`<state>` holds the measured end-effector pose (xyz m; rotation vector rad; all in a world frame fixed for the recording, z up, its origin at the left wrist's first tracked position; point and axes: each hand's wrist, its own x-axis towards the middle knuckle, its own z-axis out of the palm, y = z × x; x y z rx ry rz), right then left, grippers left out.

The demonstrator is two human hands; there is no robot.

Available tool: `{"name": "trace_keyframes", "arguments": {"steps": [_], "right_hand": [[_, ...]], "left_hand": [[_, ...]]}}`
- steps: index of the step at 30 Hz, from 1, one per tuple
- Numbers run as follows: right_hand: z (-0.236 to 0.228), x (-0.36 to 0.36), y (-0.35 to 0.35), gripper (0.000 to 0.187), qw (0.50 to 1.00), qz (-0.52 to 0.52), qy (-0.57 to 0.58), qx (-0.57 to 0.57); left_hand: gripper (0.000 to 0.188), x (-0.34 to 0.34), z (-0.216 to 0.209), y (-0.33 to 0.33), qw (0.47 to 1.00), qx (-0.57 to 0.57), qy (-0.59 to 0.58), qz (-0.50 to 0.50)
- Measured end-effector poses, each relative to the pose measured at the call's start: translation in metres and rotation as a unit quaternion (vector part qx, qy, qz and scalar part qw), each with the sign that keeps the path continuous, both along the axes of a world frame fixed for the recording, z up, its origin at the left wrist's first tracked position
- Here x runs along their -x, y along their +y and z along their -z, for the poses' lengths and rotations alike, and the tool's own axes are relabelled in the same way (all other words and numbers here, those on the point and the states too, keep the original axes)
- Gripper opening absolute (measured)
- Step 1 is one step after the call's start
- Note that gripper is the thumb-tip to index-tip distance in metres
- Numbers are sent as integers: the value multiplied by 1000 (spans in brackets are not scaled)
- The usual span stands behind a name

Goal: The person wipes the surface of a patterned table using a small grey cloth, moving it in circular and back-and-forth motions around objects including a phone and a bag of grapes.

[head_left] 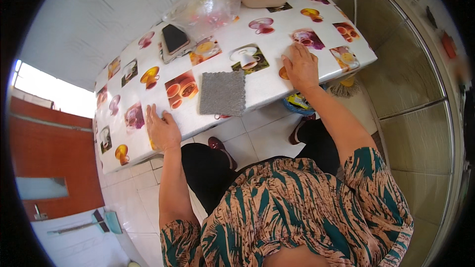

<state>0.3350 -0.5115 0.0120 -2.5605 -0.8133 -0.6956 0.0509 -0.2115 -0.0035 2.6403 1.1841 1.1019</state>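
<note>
A grey textured cloth [222,93] lies flat near the front edge of the table, between my hands and touched by neither. My left hand [162,129] rests on the patterned tablecloth [277,44] to the left of the cloth, its fingers stretched out and a little apart. To the right of the cloth, my right hand [302,69] lies palm down on the table with its fingers extended. Neither hand holds anything.
Farther back lie a dark phone [174,38] on a pale item, a clear plastic bag [205,10] and a tan basin [265,0] lined with pink plastic. Under the table stands a blue container [297,104]. A brush-like head [345,89] is beside the right cabinet [410,84].
</note>
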Motion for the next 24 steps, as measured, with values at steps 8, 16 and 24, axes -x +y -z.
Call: {"name": "trace_keyframes", "arguments": {"steps": [8,16,24], "right_hand": [[-4,7,-1,44,1000,15,13,-16],[-10,9,0,45,999,0,29,-23],[-13,10,-5,45,999,-1,38,-12]], "left_hand": [[41,-6,-20,-22,977,139,-116,115],[60,-88,-32,-126,943,37,119,309],[68,-60,-22,-18,969,34,204,136]]}}
